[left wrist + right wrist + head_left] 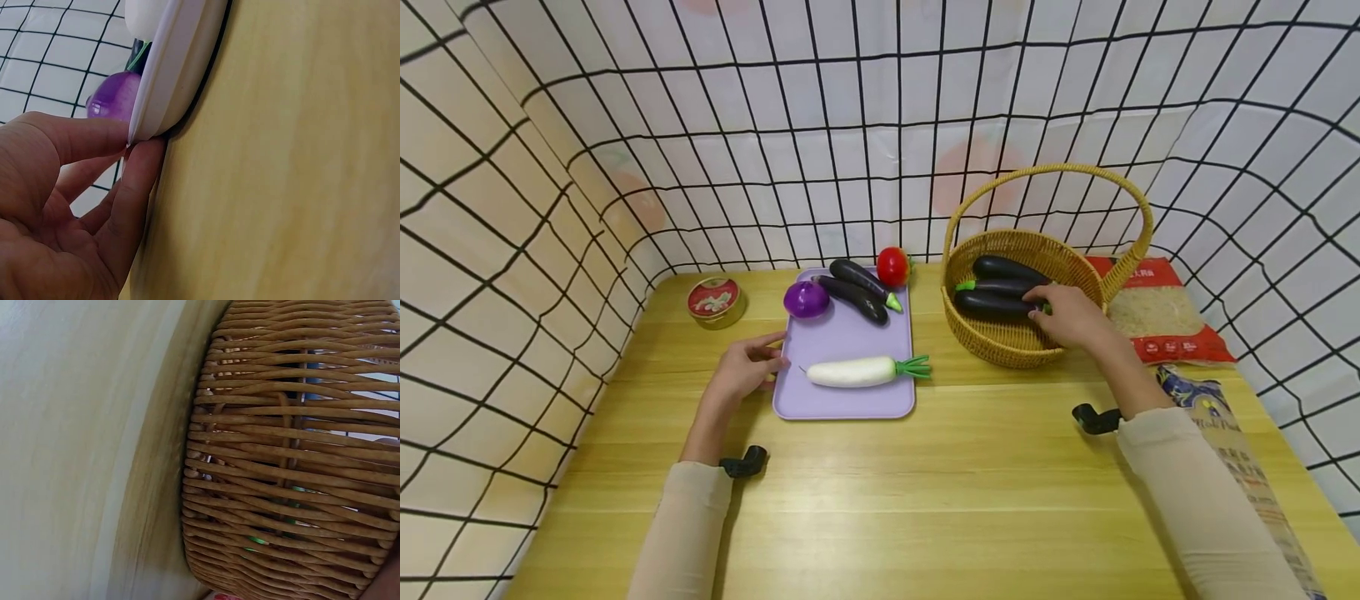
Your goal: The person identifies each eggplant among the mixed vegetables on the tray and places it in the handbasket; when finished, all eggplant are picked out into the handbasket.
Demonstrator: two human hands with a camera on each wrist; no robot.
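Note:
My left hand [747, 367] pinches the left rim of a lilac tray [842, 408]; the left wrist view shows thumb and fingers on its edge. On the tray lie a white radish [853, 372] with green stalks, two dark eggplants [853, 298], a purple onion [807, 299] and a red tomato [892, 267] at the far right corner. Inside a wicker basket [1000, 350], my right hand [1067, 315] grips the green-stemmed end of the nearest eggplant [988, 307]. Beyond it lie two more eggplants [1003, 267]. The basket's woven side [287, 444] hides most of that hand in the right wrist view.
A round tin [717, 302] with a red lid stands left of the tray. Right of the basket lie a red-and-clear food packet [1157, 308] and a long printed bag [1225, 433], partly behind the right sleeve. The basket's tall handle [1052, 169] arches overhead. Grid-patterned cloth surrounds the wooden table [925, 500].

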